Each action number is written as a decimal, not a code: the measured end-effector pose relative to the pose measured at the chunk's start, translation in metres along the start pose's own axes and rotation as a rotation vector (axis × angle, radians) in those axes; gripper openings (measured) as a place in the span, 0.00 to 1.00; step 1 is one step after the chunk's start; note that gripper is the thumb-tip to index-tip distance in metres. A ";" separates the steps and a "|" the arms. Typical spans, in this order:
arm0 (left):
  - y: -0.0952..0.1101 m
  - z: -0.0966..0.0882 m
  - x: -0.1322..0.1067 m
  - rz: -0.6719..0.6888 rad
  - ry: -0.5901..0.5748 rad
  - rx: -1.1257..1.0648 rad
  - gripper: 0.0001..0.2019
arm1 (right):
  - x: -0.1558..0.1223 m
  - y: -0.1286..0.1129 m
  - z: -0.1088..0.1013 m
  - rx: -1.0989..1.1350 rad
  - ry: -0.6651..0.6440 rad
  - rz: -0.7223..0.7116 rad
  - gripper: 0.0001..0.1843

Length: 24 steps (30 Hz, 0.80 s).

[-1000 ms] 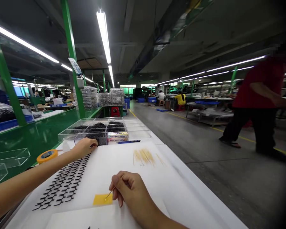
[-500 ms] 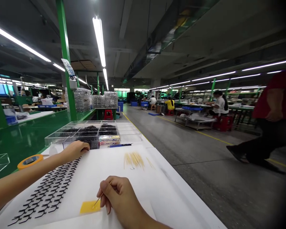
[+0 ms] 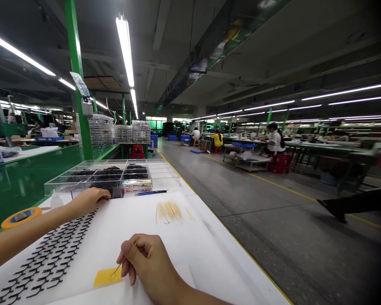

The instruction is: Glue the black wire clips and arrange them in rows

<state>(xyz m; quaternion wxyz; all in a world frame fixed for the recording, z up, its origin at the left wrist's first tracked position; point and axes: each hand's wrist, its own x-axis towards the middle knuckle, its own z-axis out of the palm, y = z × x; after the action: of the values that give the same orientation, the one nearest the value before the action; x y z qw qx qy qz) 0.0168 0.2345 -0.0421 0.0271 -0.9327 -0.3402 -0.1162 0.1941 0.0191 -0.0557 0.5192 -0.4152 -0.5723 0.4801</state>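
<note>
My right hand (image 3: 146,262) is closed in a pinch on a thin wooden stick (image 3: 118,269), whose tip touches a small yellow pad (image 3: 104,277) on the white table (image 3: 190,245). My left hand (image 3: 87,200) rests with curled fingers at the far end of rows of small black curved pieces (image 3: 41,267) laid out on the white sheet. It lies against the front of a clear compartment tray (image 3: 114,173) of black pieces; what its fingers hold is hidden. A loose bunch of wooden sticks (image 3: 169,211) lies further out on the table.
A roll of yellow tape (image 3: 19,217) and a small white bottle (image 3: 55,199) sit at the left. A blue pen (image 3: 150,192) and labelled boxes (image 3: 136,186) lie by the tray. Green benches stand left. An aisle runs right, with seated workers (image 3: 274,142) and a passer-by's foot (image 3: 336,208).
The view has swung to the right and slightly up. The person in red has walked off the right edge, leaving a trailing foot. My hands keep their places on the table.
</note>
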 end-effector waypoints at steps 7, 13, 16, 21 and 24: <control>-0.003 -0.015 -0.011 -0.003 0.125 -0.095 0.10 | 0.000 0.003 -0.001 -0.048 0.019 -0.026 0.18; 0.002 -0.058 -0.132 -0.305 0.439 -0.114 0.13 | 0.003 0.008 -0.004 -0.065 0.010 -0.055 0.22; 0.011 -0.068 -0.215 -0.495 0.523 -0.031 0.13 | 0.006 0.009 -0.007 -0.088 0.008 -0.039 0.25; 0.022 -0.055 -0.305 -0.606 0.429 0.076 0.13 | 0.006 0.008 -0.011 -0.171 0.018 -0.013 0.24; 0.025 -0.042 -0.318 -0.550 0.335 0.127 0.13 | 0.007 0.010 -0.014 -0.218 0.026 -0.005 0.25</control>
<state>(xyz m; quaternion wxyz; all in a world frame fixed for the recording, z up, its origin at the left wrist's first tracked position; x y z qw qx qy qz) -0.2114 0.0105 -0.0756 0.1084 -0.7703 -0.5768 -0.2495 0.2067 0.0298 -0.0638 0.4796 -0.4738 -0.6154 0.4083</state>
